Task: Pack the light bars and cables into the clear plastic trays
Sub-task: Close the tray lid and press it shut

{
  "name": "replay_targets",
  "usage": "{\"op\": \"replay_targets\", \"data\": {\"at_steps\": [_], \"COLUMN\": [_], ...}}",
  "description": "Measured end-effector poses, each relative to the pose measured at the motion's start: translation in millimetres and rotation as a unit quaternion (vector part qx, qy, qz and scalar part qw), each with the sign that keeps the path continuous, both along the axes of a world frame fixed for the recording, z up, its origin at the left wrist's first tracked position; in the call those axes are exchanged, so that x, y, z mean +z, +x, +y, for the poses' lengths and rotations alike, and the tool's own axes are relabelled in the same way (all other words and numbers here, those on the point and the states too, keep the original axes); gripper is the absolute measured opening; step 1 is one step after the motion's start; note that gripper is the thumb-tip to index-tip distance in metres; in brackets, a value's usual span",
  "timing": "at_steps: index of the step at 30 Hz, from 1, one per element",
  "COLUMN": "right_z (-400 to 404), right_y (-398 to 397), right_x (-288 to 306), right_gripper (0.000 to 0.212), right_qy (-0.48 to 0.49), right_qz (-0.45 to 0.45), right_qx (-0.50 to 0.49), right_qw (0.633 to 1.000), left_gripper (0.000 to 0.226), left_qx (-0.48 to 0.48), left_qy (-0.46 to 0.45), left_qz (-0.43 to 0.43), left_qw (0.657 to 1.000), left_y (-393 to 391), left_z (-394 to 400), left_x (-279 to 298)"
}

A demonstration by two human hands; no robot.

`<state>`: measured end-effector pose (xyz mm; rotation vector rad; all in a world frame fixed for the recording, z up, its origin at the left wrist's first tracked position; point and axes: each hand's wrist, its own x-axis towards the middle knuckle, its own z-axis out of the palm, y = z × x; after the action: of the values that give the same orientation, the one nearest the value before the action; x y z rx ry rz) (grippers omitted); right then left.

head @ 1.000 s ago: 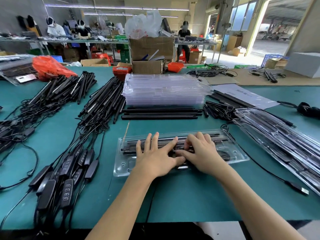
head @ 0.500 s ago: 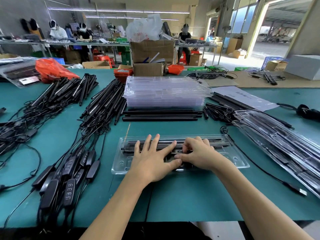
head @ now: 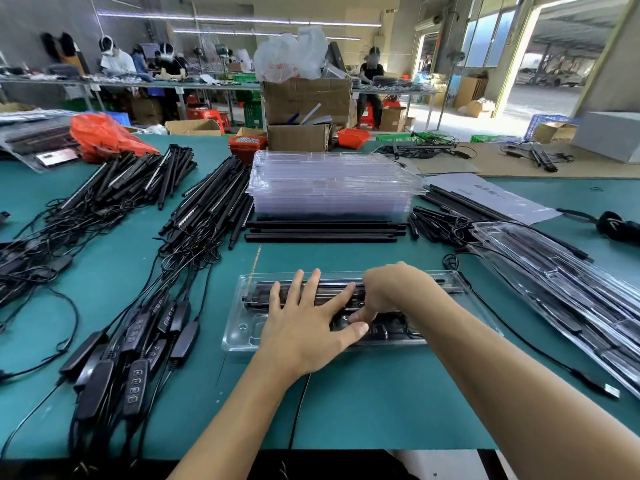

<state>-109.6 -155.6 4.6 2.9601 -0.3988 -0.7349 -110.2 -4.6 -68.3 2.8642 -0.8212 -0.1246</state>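
A clear plastic tray [head: 242, 332] lies in front of me on the green table, with black light bars [head: 263, 294] in its far slot and coiled cable and a controller [head: 388, 329] in its near pocket. My left hand [head: 304, 327] lies flat on the tray with fingers spread, pressing the bars. My right hand [head: 391, 292] has its fingers bent downward, pushing the cable into the pocket. A loose cable [head: 540, 355] runs from the tray to a USB plug [head: 611, 391] at the right.
A stack of empty clear trays [head: 332, 183] stands behind, with three loose bars [head: 322, 232] before it. Piles of bars with cables [head: 207, 206] and controllers [head: 135, 358] fill the left. Packed trays [head: 568, 296] lean at the right. Cardboard boxes [head: 304, 102] stand beyond.
My right hand has curled its fingers down further into the tray's cable pocket. My left hand has stayed flat on the bars, and the view has shifted slightly.
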Motion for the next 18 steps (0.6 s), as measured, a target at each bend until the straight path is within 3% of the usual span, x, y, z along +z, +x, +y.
{"op": "replay_targets", "data": {"at_steps": [7, 18], "right_z": [-8.7, -6.6], "right_y": [6.9, 12.4], "right_x": [-8.7, -17.7], "right_gripper": [0.119, 0.101], "right_qy": [-0.036, -0.033], "right_qz": [-0.043, -0.081], "right_qx": [-0.041, -0.002], "right_qw": [0.998, 0.996], "left_gripper": [0.071, 0.073], "left_qx": [-0.004, -0.012], "left_qy": [0.015, 0.045], "left_qz": [0.022, 0.047], "left_qw": [1.0, 0.998], "left_y": [2.7, 6.8], "left_z": [-2.1, -5.9], "left_x": [5.3, 8.8]}}
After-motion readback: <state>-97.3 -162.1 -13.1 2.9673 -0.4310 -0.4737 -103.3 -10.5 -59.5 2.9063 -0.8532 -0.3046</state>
